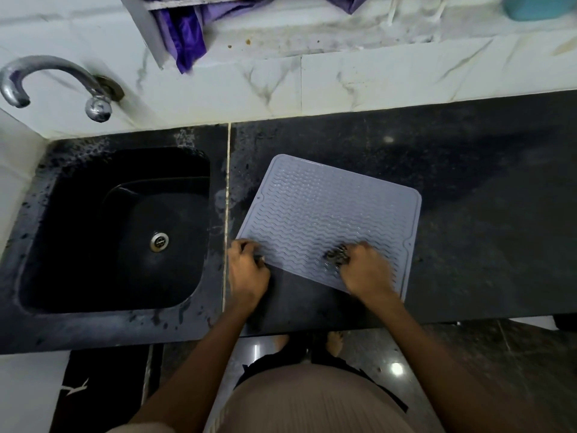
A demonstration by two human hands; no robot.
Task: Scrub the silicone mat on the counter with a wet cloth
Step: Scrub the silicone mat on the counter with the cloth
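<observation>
A pale blue-grey silicone mat [324,210] with wavy ridges lies slightly skewed on the dark stone counter [487,214]. My left hand [246,270] pinches the mat's near left corner and holds it down. My right hand [367,270] is closed on a small dark bunched cloth [336,255], which is pressed against the mat's near right part. The right hand is blurred by motion. Most of the cloth is hidden under my fingers.
A black sink [112,232] with a metal drain is set in the counter to the left of the mat. A chrome tap [46,79] curves over its far left corner. Purple fabric [187,32] hangs at the tiled wall behind. The counter's front edge runs just below my hands.
</observation>
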